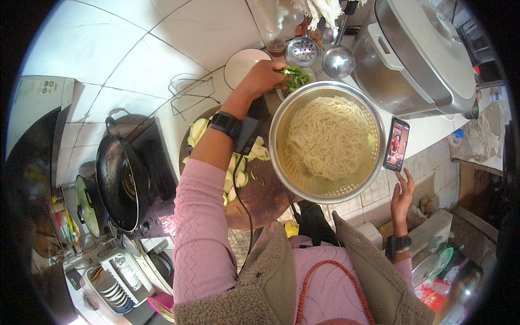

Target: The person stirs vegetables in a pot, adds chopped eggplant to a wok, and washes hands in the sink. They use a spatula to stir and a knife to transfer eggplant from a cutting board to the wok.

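My left hand [264,78] reaches over the counter, its fingertips at chopped green leaves [295,76] in a small white bowl [312,74]; whether the fingers are closed on any leaves is not clear. Close by in front of me is a metal colander [274,162] with cooked noodles [330,138] inside. At the right, my right hand [401,197] has its fingers apart and empty, its fingertips just below a smartphone [395,144] with a lit screen. Sliced pale-green vegetable [241,178] lies on a round wooden chopping board [260,199], partly hidden by my left arm.
A white plate [243,65], a skimmer [303,51] and a ladle [338,61] are at the back. A large metal cooker [410,53] stands at the right. To the left are a wire rack [194,93], a black wok [118,183] and a dish rack [142,284]. A black cable [243,203] hangs beside my left arm.
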{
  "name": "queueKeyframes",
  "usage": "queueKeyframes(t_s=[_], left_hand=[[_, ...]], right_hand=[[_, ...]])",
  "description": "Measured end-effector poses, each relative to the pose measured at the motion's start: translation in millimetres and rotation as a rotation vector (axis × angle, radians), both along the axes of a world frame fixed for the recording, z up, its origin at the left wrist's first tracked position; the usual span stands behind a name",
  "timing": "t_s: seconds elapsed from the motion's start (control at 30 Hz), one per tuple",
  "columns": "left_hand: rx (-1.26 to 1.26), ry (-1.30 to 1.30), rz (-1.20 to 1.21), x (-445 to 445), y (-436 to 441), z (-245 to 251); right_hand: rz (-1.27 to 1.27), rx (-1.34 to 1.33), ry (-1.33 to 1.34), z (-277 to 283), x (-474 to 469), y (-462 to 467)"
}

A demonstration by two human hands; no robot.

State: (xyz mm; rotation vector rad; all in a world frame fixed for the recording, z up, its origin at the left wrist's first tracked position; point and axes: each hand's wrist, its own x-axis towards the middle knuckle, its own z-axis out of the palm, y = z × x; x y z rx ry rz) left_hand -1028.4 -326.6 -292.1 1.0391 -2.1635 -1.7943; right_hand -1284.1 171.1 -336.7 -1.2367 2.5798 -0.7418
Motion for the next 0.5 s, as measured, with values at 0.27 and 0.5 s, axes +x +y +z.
queueKeyframes(t_s=[0.27, 0.5], left_hand=[[0.201, 0.152, 0.238, 51.4, 7.2, 32.1], [0.158, 0.478, 0.464, 163.0, 47.5, 103.2]], right_hand=[[0.037, 0.0, 0.045, 5.8, -8.1, 5.7], [0.108, -0.05, -0.065, -3.4, -25.3, -1.5]])
